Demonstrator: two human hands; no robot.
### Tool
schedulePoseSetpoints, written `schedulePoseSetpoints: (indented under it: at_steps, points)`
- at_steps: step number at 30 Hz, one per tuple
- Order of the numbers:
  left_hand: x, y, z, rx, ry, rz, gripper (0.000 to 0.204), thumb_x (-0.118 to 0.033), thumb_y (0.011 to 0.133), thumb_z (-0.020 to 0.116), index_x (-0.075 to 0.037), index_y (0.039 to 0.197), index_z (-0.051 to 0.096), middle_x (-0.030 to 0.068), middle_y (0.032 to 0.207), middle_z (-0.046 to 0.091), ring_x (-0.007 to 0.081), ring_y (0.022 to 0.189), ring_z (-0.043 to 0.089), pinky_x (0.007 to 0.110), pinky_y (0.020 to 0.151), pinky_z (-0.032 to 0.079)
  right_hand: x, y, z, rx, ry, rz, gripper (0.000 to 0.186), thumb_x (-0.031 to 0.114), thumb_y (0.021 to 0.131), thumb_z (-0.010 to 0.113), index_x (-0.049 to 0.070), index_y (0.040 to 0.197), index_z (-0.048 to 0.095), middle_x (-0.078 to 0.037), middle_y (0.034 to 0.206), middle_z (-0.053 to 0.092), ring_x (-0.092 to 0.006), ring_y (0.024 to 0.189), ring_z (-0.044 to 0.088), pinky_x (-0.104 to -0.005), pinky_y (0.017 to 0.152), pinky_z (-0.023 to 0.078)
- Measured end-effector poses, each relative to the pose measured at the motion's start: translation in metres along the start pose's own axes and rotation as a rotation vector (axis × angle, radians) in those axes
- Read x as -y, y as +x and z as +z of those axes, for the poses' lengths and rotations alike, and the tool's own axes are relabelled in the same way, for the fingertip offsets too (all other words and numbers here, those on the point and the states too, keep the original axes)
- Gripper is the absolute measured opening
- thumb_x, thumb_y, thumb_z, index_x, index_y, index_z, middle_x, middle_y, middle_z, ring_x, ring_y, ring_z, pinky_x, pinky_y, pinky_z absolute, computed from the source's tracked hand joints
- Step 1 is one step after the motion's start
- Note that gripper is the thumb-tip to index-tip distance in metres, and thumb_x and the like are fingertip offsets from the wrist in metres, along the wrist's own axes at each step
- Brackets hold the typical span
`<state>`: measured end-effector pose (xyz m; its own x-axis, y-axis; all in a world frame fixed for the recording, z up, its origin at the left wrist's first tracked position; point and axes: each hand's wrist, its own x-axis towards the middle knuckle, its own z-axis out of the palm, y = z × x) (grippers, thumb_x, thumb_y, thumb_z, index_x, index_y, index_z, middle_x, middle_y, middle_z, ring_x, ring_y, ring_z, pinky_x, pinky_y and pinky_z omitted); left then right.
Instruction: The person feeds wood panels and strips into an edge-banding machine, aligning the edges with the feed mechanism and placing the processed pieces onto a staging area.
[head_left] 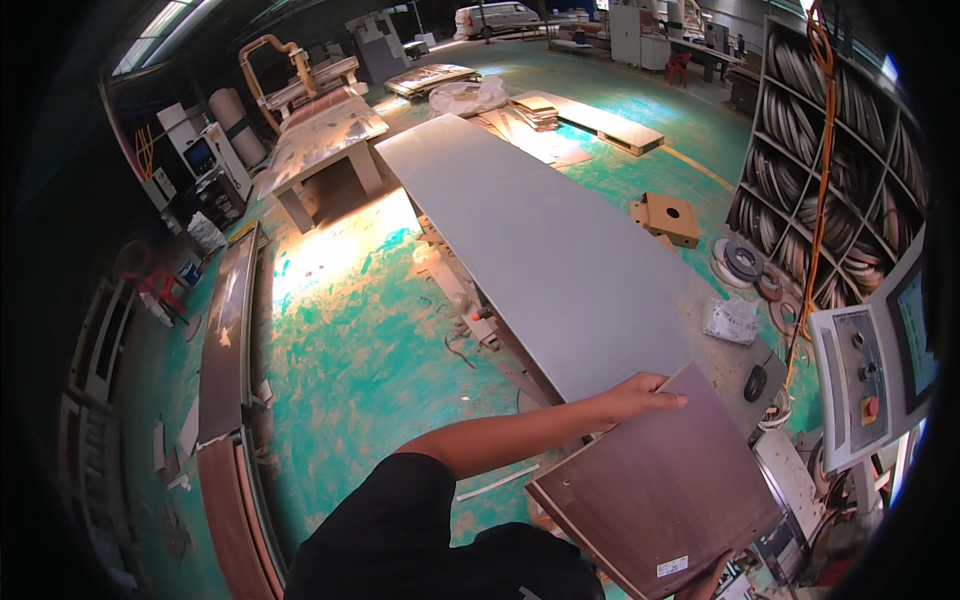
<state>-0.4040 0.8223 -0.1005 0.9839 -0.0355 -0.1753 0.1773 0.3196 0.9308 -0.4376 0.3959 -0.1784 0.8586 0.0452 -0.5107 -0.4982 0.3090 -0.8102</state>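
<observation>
A dark brown wooden panel point(660, 485) with pale edges and a small white label is held out in front of me, tilted. My left hand point(636, 398) grips its far edge, thumb on top and the other fingers mostly hidden beneath. My right hand point(708, 580) is at the near edge by the label, only partly in view, its fingers seeming to wrap under the panel. Just beyond the panel lies a long grey board point(540, 240). A black computer mouse point(756, 382) and a white plastic-wrapped packet point(731, 319) lie to the right.
A control box point(868, 385) with a red button and screen stands close on the right. Behind it, a rack point(835, 150) holds coiled edging strips, with an orange cable hanging in front. Long brown boards point(226, 340) are stacked at left. Scraps litter the green floor point(350, 400).
</observation>
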Motion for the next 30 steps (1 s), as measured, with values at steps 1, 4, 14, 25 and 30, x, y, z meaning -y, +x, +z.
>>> schedulePoseSetpoints:
  at_steps: [1,4,14,25,30]
  points:
    - [0.013,0.028,0.016,0.077,0.046,-0.019,0.044,-0.031,0.101,0.072,0.000,0.132,0.065,0.0070,0.120,0.071,0.0132,0.108,0.066,0.032,0.095,0.054,-0.005,-0.016,-0.014,-0.009,0.049,-0.037,0.085,0.051,0.105,0.060,0.000,0.164,0.026,-0.019,0.168,0.032,-0.0366,0.151,0.035,-0.0509,0.128,0.027]
    - [0.065,0.092,0.070,0.236,0.182,0.012,0.041,-0.030,0.103,0.070,0.001,0.129,0.066,0.0063,0.120,0.071,0.0117,0.107,0.064,0.032,0.094,0.053,-0.056,-0.028,-0.077,0.120,0.406,-0.156,0.082,0.057,0.107,0.052,0.000,0.162,0.031,-0.015,0.163,0.043,-0.0308,0.147,0.043,-0.0435,0.123,0.032]
    - [0.130,0.102,0.232,0.233,0.902,0.517,0.048,-0.026,0.098,0.070,0.000,0.137,0.056,0.0236,0.132,0.063,0.0408,0.121,0.064,0.045,0.102,0.051,-0.153,-0.127,-0.156,-0.722,0.608,-0.318,0.067,0.051,0.108,0.056,-0.004,0.146,0.052,-0.015,0.141,0.062,-0.0264,0.124,0.063,-0.0406,0.110,0.047]
    - [0.209,0.029,0.224,0.306,0.904,0.400,0.038,-0.019,0.098,0.070,0.001,0.127,0.057,0.0210,0.119,0.062,0.0375,0.116,0.064,0.043,0.097,0.052,-0.158,-0.065,-0.145,-1.056,0.634,-0.463,0.065,0.047,0.109,0.055,-0.010,0.140,0.056,-0.016,0.133,0.065,-0.0228,0.117,0.064,-0.0375,0.103,0.049]
    - [0.283,0.052,0.199,0.345,0.682,-0.318,0.055,-0.050,0.106,0.057,-0.001,0.130,0.056,0.0198,0.122,0.066,0.0307,0.106,0.070,0.042,0.085,0.058,-0.165,-0.035,-0.130,-1.039,0.640,-0.411,0.071,0.053,0.109,0.051,-0.008,0.146,0.052,-0.017,0.138,0.062,-0.0252,0.124,0.061,-0.0374,0.109,0.046]
